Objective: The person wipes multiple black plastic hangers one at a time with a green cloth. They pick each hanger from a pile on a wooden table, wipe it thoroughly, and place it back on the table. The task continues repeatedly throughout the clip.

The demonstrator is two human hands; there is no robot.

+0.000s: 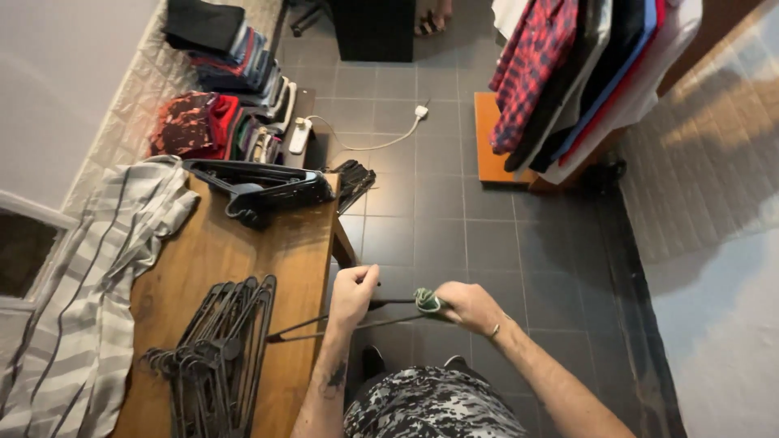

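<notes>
Right beside you, the brown wooden table (235, 268) carries a stack of black plastic hangers (215, 349) at its near edge, more black hangers (268, 191) at the far right corner, and a grey striped cloth (89, 276) draped over the left edge. Your thin black hanger (341, 319) hangs off the table's right edge, above the grey tiled floor (454, 219). Long axis runs approx. left-right. L hand (353, 294) is clenched round it; R hand (466, 307) grips a small green fabric piece (428, 301) at its right end.
</notes>
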